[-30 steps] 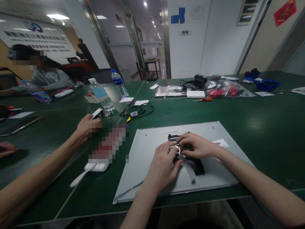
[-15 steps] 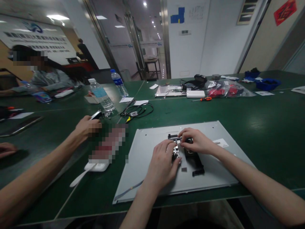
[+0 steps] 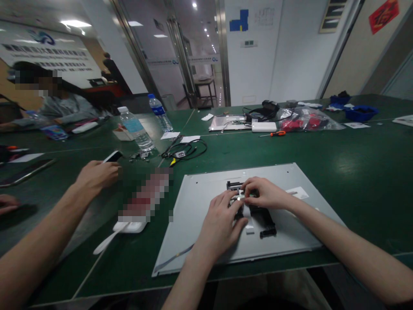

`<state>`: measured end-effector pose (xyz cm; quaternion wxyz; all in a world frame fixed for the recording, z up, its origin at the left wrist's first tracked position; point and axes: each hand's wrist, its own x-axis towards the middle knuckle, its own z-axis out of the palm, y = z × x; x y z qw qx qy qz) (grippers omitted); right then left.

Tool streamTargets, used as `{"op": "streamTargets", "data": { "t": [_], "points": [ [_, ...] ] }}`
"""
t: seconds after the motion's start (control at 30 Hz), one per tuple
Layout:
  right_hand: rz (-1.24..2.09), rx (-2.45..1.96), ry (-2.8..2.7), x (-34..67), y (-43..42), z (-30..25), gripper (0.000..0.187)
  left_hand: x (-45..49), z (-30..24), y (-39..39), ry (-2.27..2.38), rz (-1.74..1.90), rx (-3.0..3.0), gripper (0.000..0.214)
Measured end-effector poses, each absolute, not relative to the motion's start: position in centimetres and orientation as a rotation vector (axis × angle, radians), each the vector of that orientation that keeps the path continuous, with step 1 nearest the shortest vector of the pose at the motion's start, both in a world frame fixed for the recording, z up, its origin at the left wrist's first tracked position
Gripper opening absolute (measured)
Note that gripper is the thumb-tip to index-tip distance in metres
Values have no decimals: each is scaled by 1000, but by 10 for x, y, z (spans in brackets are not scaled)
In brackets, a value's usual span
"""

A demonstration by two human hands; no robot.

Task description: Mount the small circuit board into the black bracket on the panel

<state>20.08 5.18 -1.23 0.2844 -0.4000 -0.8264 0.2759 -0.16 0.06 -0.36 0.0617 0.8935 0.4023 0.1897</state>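
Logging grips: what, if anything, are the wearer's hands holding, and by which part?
Can't tell: left hand and right hand meet over the black frame, by the flat ribbon cable, and hide any pinch there.

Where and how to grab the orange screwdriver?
Screwdriver: pinch the orange-and-black handle, coming down from above on the near side. It lies flat, handle to the right, thin shaft to the left. The handle looks thickest, so likely the surest hold; the clear plastic bag and white box sit just behind, crowding the far side.
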Motion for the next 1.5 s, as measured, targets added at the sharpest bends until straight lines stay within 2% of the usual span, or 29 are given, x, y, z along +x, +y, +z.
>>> {"op": "streamTargets", "data": {
  "t": [0.83, 1.1, 1.3, 1.5],
  "points": [
    [545, -1118, -2221, 200, 53, -12, 12, -3, -8, 1, 1209, 487, 2773, 43],
    [596, -972, -2355, 205, 47, 3, 5, -3, -9, 1, 1194, 516, 2768, 46],
    [573, -958, -2434, 207, 44, 1, 20, -2, -4, 0, 1203, 486, 2756, 45],
    [567, -956, -2464, 206, 44, -1, 19, 0, -2, 0, 1177, 537, 2750, 42]
  ]
}}
